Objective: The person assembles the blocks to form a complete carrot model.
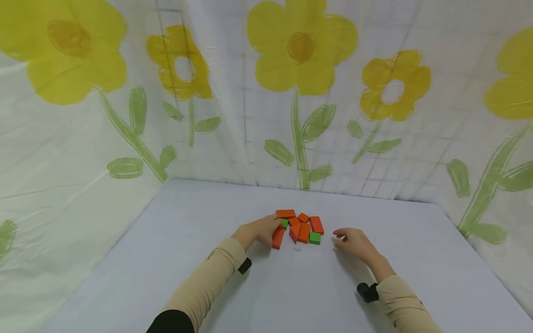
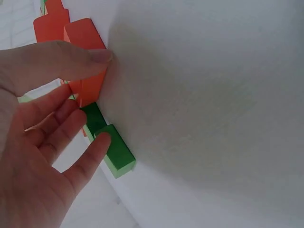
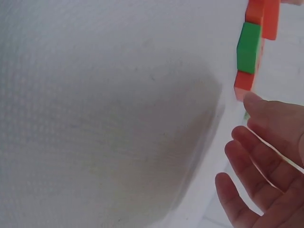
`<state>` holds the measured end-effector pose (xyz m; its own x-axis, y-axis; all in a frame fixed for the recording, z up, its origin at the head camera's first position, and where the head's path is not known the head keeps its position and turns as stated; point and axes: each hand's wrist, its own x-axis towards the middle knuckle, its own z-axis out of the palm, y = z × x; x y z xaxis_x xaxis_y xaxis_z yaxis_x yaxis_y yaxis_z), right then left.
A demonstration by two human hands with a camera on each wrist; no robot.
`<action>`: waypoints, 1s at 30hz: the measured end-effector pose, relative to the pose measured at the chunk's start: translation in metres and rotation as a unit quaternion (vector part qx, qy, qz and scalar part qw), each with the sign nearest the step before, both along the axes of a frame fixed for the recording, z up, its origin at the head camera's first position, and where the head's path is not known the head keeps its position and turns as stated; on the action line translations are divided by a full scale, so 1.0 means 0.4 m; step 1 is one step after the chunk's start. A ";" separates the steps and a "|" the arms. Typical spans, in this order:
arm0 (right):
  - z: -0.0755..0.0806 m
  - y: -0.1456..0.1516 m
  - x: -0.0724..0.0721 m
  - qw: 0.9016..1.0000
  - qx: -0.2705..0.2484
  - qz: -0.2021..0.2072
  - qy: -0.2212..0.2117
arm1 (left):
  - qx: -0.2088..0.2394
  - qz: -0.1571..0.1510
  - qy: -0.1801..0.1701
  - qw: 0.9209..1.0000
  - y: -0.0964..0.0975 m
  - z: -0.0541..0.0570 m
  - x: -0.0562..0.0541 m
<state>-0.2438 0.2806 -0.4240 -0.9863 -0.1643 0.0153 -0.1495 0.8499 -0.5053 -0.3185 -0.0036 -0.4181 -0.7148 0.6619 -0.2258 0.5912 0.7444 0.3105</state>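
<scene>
My left hand [image 1: 266,229] is at the left end of a cluster of coloured blocks. In the left wrist view its straight thumb lies across an orange block [image 2: 88,33], and the loosely spread fingers reach toward two green blocks [image 2: 118,149], the lowest fingertip overlapping one of them. The orange block [image 1: 277,239] lies slanted beside this hand in the head view. To the right of the cluster, my right hand [image 1: 353,243] is held with relaxed, parted fingers and nothing in them. Its thumb tip is close to the end of an orange block [image 3: 244,84] in the right wrist view.
Several orange blocks [image 1: 304,232] sit close together, with a green block [image 1: 314,238] at the near right. A small clear piece [image 1: 297,249] lies just in front. The white table [image 1: 291,291] ends at a flower-printed curtain [image 1: 233,138].
</scene>
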 end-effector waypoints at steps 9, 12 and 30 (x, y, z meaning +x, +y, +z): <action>-0.001 -0.016 -0.009 1.000 0.003 0.002 -0.005 | 0.021 0.012 -0.024 0.999 -0.008 0.012 0.019; -0.004 -0.020 -0.013 1.000 0.008 0.000 -0.006 | 0.048 0.015 -0.046 0.998 -0.011 0.022 0.035; -0.005 -0.056 -0.084 0.996 0.047 0.045 0.053 | 0.074 0.019 -0.082 0.994 -0.041 0.013 0.094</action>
